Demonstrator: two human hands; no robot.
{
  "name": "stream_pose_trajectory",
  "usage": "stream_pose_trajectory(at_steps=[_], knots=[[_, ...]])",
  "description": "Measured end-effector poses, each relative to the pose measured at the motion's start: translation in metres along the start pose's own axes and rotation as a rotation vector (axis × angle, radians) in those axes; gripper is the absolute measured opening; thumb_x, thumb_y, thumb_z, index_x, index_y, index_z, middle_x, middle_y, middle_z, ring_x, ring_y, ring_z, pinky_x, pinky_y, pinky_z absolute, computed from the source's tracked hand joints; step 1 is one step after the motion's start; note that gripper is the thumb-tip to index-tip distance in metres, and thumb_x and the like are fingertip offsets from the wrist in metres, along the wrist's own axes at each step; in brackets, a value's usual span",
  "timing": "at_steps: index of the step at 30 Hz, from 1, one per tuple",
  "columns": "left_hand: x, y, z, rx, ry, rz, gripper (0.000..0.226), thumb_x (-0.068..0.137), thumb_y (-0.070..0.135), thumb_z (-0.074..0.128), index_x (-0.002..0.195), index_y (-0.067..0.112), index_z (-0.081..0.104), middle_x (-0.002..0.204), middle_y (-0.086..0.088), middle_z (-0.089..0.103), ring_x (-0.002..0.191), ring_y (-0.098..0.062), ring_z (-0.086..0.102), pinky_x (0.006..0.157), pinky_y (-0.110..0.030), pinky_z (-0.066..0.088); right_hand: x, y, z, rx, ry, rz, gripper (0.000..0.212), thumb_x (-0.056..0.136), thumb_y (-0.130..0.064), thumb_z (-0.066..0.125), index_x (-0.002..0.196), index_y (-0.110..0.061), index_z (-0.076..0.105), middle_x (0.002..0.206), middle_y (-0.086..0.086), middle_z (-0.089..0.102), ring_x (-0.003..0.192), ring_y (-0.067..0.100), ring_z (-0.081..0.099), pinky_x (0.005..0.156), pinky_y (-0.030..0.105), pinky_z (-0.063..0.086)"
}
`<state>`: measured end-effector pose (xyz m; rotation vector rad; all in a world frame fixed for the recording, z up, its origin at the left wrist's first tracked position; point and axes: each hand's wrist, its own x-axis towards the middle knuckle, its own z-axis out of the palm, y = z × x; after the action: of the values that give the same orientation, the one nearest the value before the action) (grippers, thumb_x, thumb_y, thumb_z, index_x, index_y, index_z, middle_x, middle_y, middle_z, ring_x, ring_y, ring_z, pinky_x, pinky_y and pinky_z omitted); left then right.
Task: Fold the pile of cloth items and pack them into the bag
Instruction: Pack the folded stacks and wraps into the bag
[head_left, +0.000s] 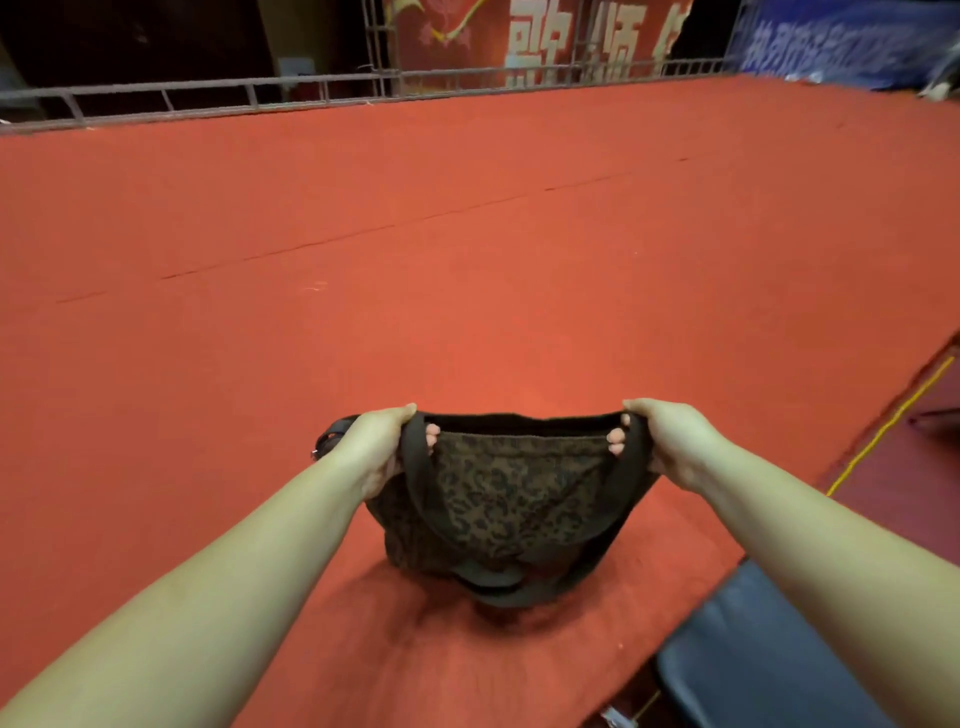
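Note:
A brown leopard-print bag (498, 504) with dark straps stands on the red carpeted surface (467, 260) close in front of me. My left hand (376, 441) grips the left end of its top rim, fingertips curled inside. At the right end of the rim my right hand (670, 441) grips the same way. The two hands hold the top stretched between them. The bag's inside is hidden, and no loose cloth items are in view.
A dark blue chair seat (769, 654) sits at the lower right, beside the red surface's edge. A yellow cord (883, 431) runs along the floor at right. A metal railing (208, 98) borders the far side, with banners behind.

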<state>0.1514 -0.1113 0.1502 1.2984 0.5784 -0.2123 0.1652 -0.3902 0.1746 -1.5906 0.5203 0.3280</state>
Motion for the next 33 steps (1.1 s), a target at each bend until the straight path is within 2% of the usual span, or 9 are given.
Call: stream_pose_trajectory(at_steps=[6,9,13,16,19,22,26,30,33], knots=[[0.011,-0.026,0.155,0.154,-0.204,-0.064,0.035,0.101,0.02,0.041,0.076,0.002,0.056,0.067,-0.007,0.062,0.057,-0.014,0.056,0.059,-0.025,0.05,0.0,0.026,-0.143,0.117,0.219,0.032,0.033,0.098,-0.021,0.043,0.068,-0.01,0.048,0.044,0.004,0.06,0.037,0.013,0.057,0.052,0.023,0.049],[0.009,-0.041,0.224,0.208,-0.316,-0.076,0.036,0.101,0.021,0.041,0.075,0.001,0.056,0.057,-0.006,0.063,0.052,-0.015,0.06,0.062,-0.028,0.048,-0.009,0.039,-0.204,0.199,0.338,0.041,0.034,0.099,-0.021,0.043,0.067,-0.009,0.048,0.043,0.004,0.058,0.036,0.014,0.056,0.047,0.021,0.048],[0.001,-0.081,0.328,0.299,-0.478,-0.119,0.032,0.101,0.02,0.042,0.079,0.001,0.056,0.072,-0.01,0.062,0.066,-0.017,0.057,0.063,-0.027,0.047,-0.031,0.071,-0.294,0.374,0.525,0.071,0.035,0.099,-0.023,0.043,0.067,-0.01,0.047,0.045,0.005,0.057,0.036,0.014,0.053,0.045,0.018,0.046],[-0.01,-0.113,0.398,0.326,-0.582,-0.16,0.029,0.101,0.02,0.044,0.08,0.003,0.056,0.064,-0.007,0.065,0.064,-0.016,0.058,0.063,-0.027,0.048,-0.051,0.092,-0.349,0.457,0.666,0.105,0.035,0.099,-0.023,0.043,0.067,-0.011,0.046,0.052,0.008,0.056,0.038,0.015,0.052,0.042,0.014,0.042],[-0.024,-0.141,0.457,0.363,-0.666,-0.204,0.031,0.101,0.02,0.044,0.078,0.003,0.055,0.059,-0.005,0.065,0.057,-0.015,0.059,0.065,-0.028,0.05,-0.064,0.115,-0.397,0.512,0.791,0.099,0.035,0.098,-0.022,0.047,0.065,-0.009,0.049,0.05,0.009,0.058,0.038,0.015,0.054,0.052,0.024,0.051],[-0.032,-0.168,0.496,0.4,-0.716,-0.25,0.032,0.101,0.021,0.044,0.077,0.003,0.056,0.063,-0.007,0.063,0.06,-0.017,0.058,0.067,-0.028,0.05,-0.074,0.137,-0.431,0.52,0.864,0.114,0.036,0.097,-0.022,0.048,0.064,-0.009,0.051,0.052,0.008,0.061,0.048,0.019,0.057,0.063,0.028,0.05],[-0.027,-0.207,0.52,0.457,-0.745,-0.293,0.032,0.1,0.021,0.044,0.078,0.003,0.057,0.054,-0.004,0.064,0.045,-0.01,0.061,0.062,-0.028,0.047,-0.075,0.167,-0.456,0.527,0.91,0.171,0.035,0.097,-0.023,0.049,0.065,-0.009,0.053,0.05,0.007,0.062,0.05,0.02,0.058,0.066,0.029,0.051],[-0.015,-0.241,0.528,0.527,-0.732,-0.329,0.032,0.101,0.023,0.044,0.079,0.004,0.058,0.055,-0.003,0.065,0.056,-0.014,0.06,0.062,-0.026,0.05,-0.059,0.205,-0.459,0.557,0.919,0.254,0.035,0.098,-0.022,0.047,0.067,-0.009,0.053,0.048,0.006,0.061,0.044,0.017,0.058,0.061,0.028,0.052],[0.001,-0.266,0.527,0.569,-0.691,-0.337,0.033,0.101,0.022,0.043,0.077,0.004,0.057,0.069,-0.009,0.062,0.064,-0.018,0.057,0.066,-0.026,0.049,-0.038,0.233,-0.452,0.597,0.931,0.318,0.035,0.098,-0.021,0.047,0.066,-0.009,0.054,0.048,0.006,0.06,0.043,0.016,0.057,0.053,0.025,0.052]])
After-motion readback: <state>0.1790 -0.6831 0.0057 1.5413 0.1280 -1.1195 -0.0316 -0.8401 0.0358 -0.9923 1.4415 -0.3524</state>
